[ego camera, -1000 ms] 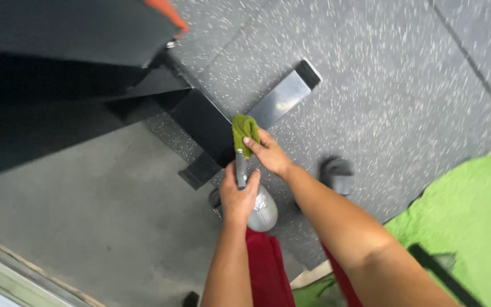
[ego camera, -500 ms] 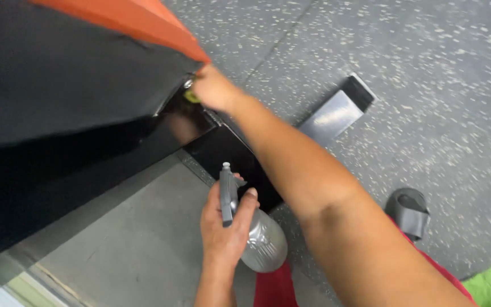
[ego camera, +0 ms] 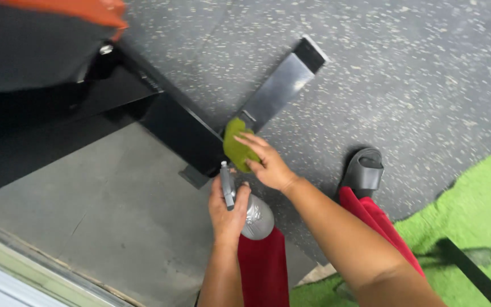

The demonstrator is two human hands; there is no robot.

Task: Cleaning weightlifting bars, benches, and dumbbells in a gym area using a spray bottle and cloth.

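At frame centre, the right hand [ego camera: 269, 165] pinches a fuzzy green cloth [ego camera: 236, 145] against the glossy black metal base [ego camera: 186, 133]; the left hand [ego camera: 227, 210] fingers wrap a rounded grey spray bottle [ego camera: 255, 216] above speckled rubber floor [ego camera: 404, 79].

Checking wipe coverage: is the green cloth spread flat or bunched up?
Bunched. The green cloth sits as a rounded wad under the right hand fingers, against the black bench foot.
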